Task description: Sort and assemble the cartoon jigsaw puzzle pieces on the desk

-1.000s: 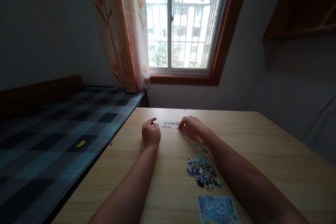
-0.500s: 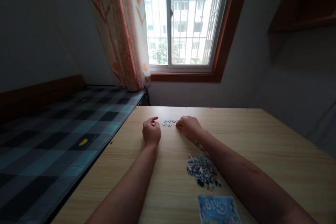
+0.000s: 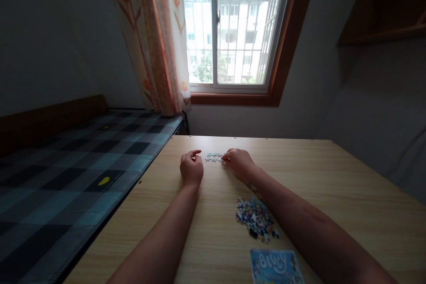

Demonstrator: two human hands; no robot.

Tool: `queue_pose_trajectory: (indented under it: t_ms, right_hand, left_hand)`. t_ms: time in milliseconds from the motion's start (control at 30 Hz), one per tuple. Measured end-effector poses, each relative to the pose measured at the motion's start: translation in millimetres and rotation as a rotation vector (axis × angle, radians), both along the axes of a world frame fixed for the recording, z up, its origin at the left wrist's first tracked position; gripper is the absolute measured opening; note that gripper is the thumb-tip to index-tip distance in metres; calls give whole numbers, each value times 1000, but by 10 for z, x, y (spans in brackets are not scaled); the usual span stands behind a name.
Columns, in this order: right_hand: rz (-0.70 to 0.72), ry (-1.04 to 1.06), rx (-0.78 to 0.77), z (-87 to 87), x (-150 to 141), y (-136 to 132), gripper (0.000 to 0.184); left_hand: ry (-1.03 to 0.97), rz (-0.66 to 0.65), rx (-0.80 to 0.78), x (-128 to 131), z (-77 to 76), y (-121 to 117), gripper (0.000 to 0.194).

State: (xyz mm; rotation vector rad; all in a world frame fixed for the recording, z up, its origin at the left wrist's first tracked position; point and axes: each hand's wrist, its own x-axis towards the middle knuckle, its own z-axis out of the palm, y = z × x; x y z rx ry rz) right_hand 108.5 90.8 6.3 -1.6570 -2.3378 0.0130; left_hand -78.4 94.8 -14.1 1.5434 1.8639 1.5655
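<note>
At the far part of the table, a small patch of joined jigsaw puzzle pieces [image 3: 213,158] lies flat between my hands. My right hand [image 3: 239,162] is closed in a pinch at the patch's right end, on a puzzle piece mostly hidden by the fingers. To the left of the patch, my left hand [image 3: 191,168] rests on the table, thumb and index finger apart, holding nothing. A heap of loose puzzle pieces [image 3: 254,216] lies nearer to me, with a few more partly covered by my right forearm.
A blue box or card marked "Bluey" [image 3: 277,267] lies at the near edge of view on the wooden table [image 3: 333,177]. On the left stands a bed with a checked cover [image 3: 133,146]. Behind the table are a curtain [image 3: 156,44] and a barred window [image 3: 239,31].
The right fingertips have shifted very slightly left along the patch of joined pieces. My left hand stays nearly still, and the camera view has tilted a little.
</note>
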Motion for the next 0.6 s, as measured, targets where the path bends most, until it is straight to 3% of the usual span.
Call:
queue_pose_trajectory:
  t_ms: [267, 600]
  right_hand:
    - [-36, -51, -80, 63, -30, -74, 33]
    - [9, -3, -7, -2, 1, -37, 32]
  left_hand:
    - [9, -9, 4, -13, -32, 26, 28]
    - [19, -5, -10, -8, -7, 10, 28]
